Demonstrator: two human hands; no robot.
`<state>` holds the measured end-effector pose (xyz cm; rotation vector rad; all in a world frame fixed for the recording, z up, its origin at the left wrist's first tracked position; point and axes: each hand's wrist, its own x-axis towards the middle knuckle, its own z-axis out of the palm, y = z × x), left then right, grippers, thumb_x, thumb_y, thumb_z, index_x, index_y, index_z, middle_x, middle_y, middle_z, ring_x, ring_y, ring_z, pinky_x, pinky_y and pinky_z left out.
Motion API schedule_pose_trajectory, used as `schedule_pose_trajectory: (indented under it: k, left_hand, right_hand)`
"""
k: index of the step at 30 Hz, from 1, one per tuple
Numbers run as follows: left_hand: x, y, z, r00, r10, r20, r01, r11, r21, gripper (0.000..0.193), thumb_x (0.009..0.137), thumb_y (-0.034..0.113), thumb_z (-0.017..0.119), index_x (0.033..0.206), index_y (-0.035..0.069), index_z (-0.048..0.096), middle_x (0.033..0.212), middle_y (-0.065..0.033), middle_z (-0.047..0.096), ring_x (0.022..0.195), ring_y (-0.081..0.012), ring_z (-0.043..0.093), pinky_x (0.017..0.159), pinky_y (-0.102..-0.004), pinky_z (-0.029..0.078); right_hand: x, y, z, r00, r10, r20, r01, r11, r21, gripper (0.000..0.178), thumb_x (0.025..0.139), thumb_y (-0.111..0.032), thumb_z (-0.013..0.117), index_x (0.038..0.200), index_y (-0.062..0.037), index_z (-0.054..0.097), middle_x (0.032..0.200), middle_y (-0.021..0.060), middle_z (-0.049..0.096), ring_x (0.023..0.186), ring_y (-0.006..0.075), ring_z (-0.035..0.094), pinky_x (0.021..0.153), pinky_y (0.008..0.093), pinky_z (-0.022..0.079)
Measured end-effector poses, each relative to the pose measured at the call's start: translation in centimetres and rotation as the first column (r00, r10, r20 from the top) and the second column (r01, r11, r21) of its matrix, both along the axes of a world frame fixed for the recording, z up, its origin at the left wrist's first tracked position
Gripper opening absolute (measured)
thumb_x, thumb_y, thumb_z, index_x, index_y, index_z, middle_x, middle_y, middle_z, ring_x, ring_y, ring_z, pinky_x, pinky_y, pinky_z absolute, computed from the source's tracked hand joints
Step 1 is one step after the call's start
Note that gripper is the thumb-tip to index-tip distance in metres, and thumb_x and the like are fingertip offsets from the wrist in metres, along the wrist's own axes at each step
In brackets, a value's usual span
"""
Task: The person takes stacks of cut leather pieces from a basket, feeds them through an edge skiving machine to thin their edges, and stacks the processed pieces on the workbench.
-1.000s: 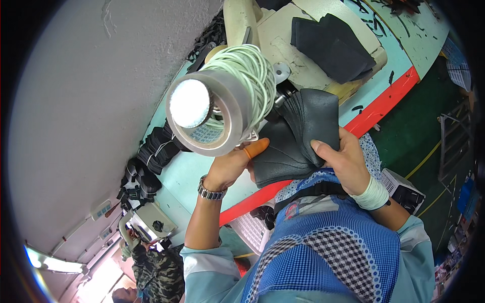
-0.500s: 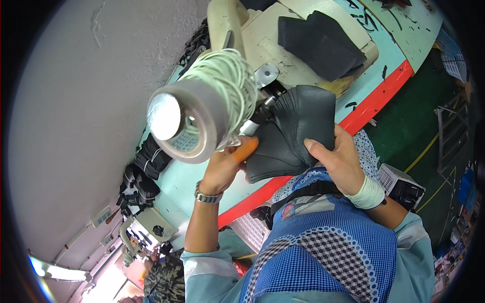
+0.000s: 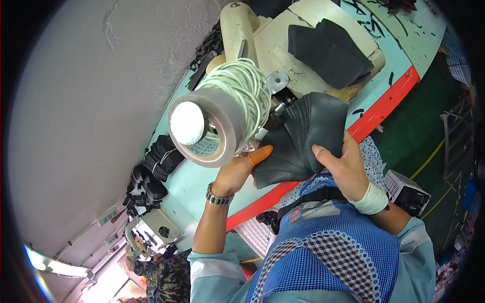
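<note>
Between my two hands is a fanned stack of black leather-like pieces (image 3: 326, 118), its layered edges spread out in the middle. My left hand (image 3: 235, 174), with an orange finger cot on one finger and a metal watch at the wrist, is closed on the stack's left side. Closed on the right side is my right hand (image 3: 348, 169), its thumb on top and pale cord wound round the wrist. The stack is held in front of a cream machine (image 3: 275, 55), close to its metal parts. More black pieces (image 3: 328, 53) lie on the machine's bed.
A tape roll (image 3: 222, 144) and a coil of pale green cord (image 3: 242, 96) stand tall left of the stack. The light green table (image 3: 197, 202) has a red front edge (image 3: 386, 103). Black bundles (image 3: 164, 156) lie by the wall. Another person (image 3: 169, 278) is at the lower left.
The whole view has shifted, so things appear slightly further right and lower. Both hands keep hold of the black pieces, whose fan has changed little.
</note>
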<state>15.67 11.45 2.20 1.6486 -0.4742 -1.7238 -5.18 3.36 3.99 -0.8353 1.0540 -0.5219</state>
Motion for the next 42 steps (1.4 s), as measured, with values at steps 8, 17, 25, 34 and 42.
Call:
schedule_pose_trajectory:
  k: [8,17,25,34,42]
  left_hand:
    - [0.2,1.5,-2.1,0.988,-0.007,0.154,0.005,1.000,0.013,0.019,0.085,0.013,0.063,0.097,0.002,0.053,0.061,0.0055,0.044,0.056,-0.0047,0.045,0.045,-0.0245,0.047]
    - [0.2,1.0,-2.0,0.959,-0.171,0.227,0.159,0.985,0.072,0.030,0.087,0.012,0.059,0.108,-0.009,0.051,0.077,-0.0081,0.064,0.074,-0.0166,0.066,0.051,-0.0351,0.057]
    - [-0.5,0.7,-1.0,0.997,-0.046,0.061,0.042,0.997,0.059,0.028,0.093,0.015,0.051,0.108,-0.008,0.051,0.072,-0.0086,0.063,0.067,-0.0208,0.067,0.055,-0.0356,0.059]
    - [-1.3,0.8,-0.4,0.971,0.134,-0.197,-0.119,0.989,0.082,0.029,0.094,0.018,0.050,0.104,-0.009,0.054,0.085,-0.0177,0.065,0.064,-0.0246,0.067,0.049,-0.0311,0.057]
    - [-0.8,0.3,0.0,0.965,0.166,-0.202,-0.127,0.973,0.195,0.030,0.091,0.016,0.055,0.106,-0.009,0.047,0.095,-0.0222,0.062,0.069,-0.0291,0.067,0.065,-0.0333,0.059]
  right_hand:
    - [-0.2,0.3,-1.3,1.000,0.020,-0.007,-0.020,0.999,-0.024,0.035,0.076,-0.004,0.062,0.108,0.0041,0.049,0.096,0.0088,0.059,0.083,0.0125,0.057,0.075,0.0257,0.046]
    - [-0.2,0.5,-0.7,0.996,-0.084,0.015,0.085,0.993,-0.086,0.037,0.077,-0.006,0.063,0.107,0.0050,0.046,0.096,0.0101,0.057,0.086,0.0140,0.056,0.076,0.0272,0.046]
    - [-0.5,0.7,-1.9,0.995,-0.070,-0.066,0.061,0.989,-0.135,0.040,0.075,-0.009,0.064,0.108,0.0051,0.045,0.096,0.0120,0.056,0.086,0.0152,0.055,0.076,0.0282,0.046]
    - [-0.4,0.3,-1.0,0.997,-0.071,-0.042,0.064,0.988,-0.142,0.039,0.075,-0.009,0.065,0.105,0.0053,0.045,0.096,0.0127,0.055,0.086,0.0164,0.055,0.076,0.0292,0.046]
    - [-0.6,0.2,-1.1,0.994,-0.064,-0.092,0.046,0.981,-0.189,0.036,0.075,-0.008,0.065,0.103,0.0047,0.045,0.095,0.0122,0.056,0.083,0.0151,0.056,0.073,0.0286,0.047]
